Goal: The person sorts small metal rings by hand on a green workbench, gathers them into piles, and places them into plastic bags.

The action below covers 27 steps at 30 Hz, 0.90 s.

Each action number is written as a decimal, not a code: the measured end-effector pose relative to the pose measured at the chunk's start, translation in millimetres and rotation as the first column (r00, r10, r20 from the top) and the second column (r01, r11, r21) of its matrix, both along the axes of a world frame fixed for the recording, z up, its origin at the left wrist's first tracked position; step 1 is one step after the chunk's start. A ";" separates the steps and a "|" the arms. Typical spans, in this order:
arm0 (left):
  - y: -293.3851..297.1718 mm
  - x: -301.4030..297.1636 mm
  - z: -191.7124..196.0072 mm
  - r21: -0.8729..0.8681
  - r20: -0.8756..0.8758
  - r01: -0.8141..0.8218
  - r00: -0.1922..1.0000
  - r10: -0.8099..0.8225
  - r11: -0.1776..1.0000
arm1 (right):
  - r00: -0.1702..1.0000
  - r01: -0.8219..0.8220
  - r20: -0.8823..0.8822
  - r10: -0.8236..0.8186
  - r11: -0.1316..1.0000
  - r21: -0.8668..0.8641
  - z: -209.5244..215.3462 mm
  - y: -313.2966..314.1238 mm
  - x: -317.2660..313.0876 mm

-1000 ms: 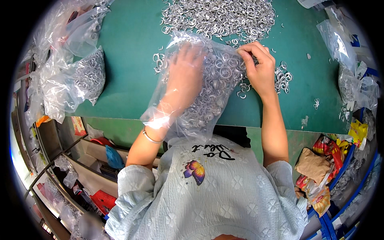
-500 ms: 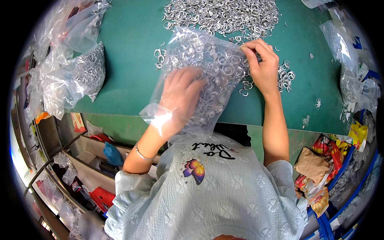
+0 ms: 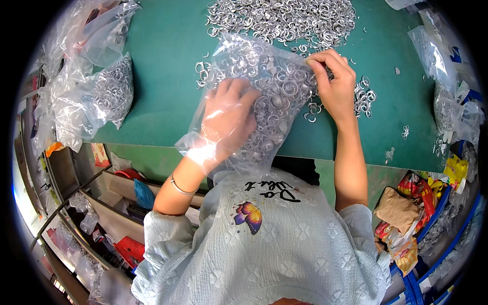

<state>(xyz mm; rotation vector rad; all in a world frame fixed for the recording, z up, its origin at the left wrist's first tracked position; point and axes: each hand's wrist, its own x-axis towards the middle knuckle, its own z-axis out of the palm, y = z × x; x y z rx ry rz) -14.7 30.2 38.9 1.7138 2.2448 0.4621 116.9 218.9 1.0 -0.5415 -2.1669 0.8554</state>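
A clear plastic bag [image 3: 287, 119] full of silver metal rings lies tilted on the near part of the green table. My left hand [image 3: 229, 109] reaches inside it, seen through the film. Its bent fingers are apart and rest on the rings, and the fingertips are partly hidden. Around that wrist is a thin bangle. At the bag's upper right corner, my right hand [image 3: 333, 76] pinches the film between thumb and fingers. Beyond the bag spreads a large heap of loose silver rings [image 3: 284, 20]. A smaller cluster of rings [image 3: 364, 96] lies just right of my right hand.
Filled plastic bags [image 3: 113, 91] crowd the table's left end, and more bags [image 3: 445, 109] hang at its right edge. Below on the left are open drawers holding a red box [image 3: 129, 251] and a blue bag [image 3: 144, 194]. Coloured packets [image 3: 401, 213] sit low on the right.
My left hand has shifted slightly back toward me and to the left inside the bag. My right hand keeps its pinch on the corner.
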 end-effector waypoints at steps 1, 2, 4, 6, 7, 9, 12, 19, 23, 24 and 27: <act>0.3 -0.7 0.4 0.011 0.002 -0.003 1.000 0.003 1.000 | 1.000 0.000 0.002 0.000 1.000 -0.002 0.1 -0.4 0.0; 1.0 -1.7 1.7 0.023 0.004 -0.007 1.000 0.007 1.000 | 1.000 0.000 0.004 0.000 1.000 -0.004 0.4 -0.2 0.1; 1.2 -3.8 2.1 0.047 0.011 -0.022 1.000 0.021 0.999 | 1.000 0.003 -0.001 -0.003 1.000 -0.009 -0.2 0.2 0.6; 0.7 -6.3 1.2 0.069 0.020 -0.045 0.999 0.043 0.997 | 1.000 0.005 0.000 -0.005 1.000 -0.004 -0.9 0.5 0.7; 1.3 -6.5 -0.1 0.083 0.019 -0.071 0.997 0.070 0.994 | 1.000 0.006 0.004 -0.006 1.000 0.003 -1.2 0.8 0.8; 1.9 -6.6 -4.4 0.111 0.018 -0.125 0.992 0.123 0.986 | 1.000 0.008 0.008 -0.008 1.000 0.015 -1.0 0.7 0.9; 7.3 -12.7 -19.6 0.234 -0.001 -0.144 0.989 0.148 0.961 | 1.000 0.006 0.006 -0.006 1.000 0.018 0.1 0.0 0.7; 23.5 -12.9 -7.6 0.218 0.073 -0.221 0.975 0.210 0.951 | 1.000 -0.004 -0.008 0.004 1.000 0.015 -0.1 0.7 0.0; -1.0 -0.6 2.4 0.147 -0.066 0.104 0.993 -0.095 0.984 | 1.000 0.006 -0.008 -0.006 1.000 0.014 -0.4 0.7 0.2; -6.9 -2.6 1.0 0.107 -0.054 0.172 0.984 -0.167 0.979 | 1.000 0.006 -0.002 -0.006 1.000 0.016 -0.2 0.5 0.5; -16.7 -10.1 -3.2 0.031 -0.061 0.135 0.989 -0.132 0.990 | 1.000 0.003 0.004 -0.003 1.000 0.014 0.2 0.0 0.6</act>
